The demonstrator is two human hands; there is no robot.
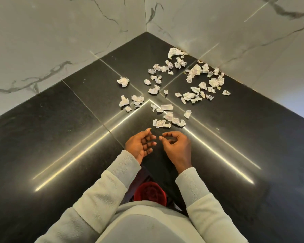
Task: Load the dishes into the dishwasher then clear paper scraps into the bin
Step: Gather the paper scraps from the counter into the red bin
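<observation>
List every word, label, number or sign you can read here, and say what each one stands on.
No text can be read anywhere in this view.
paper scraps: faint greyish-purple marks on some, possibly print; too small and blurred to read.
countertop: no lettering, only seams and light streaks.
wall tiles: marble veining only, no signs.
sleeves: plain, no label or logo showing.

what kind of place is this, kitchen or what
Probably a kitchen corner: a polished black stone countertop meets white marble-look wall tiles on two sides, and crumpled paper scraps lie scattered on it. No sink or appliance shows, so it is a guess.
</observation>
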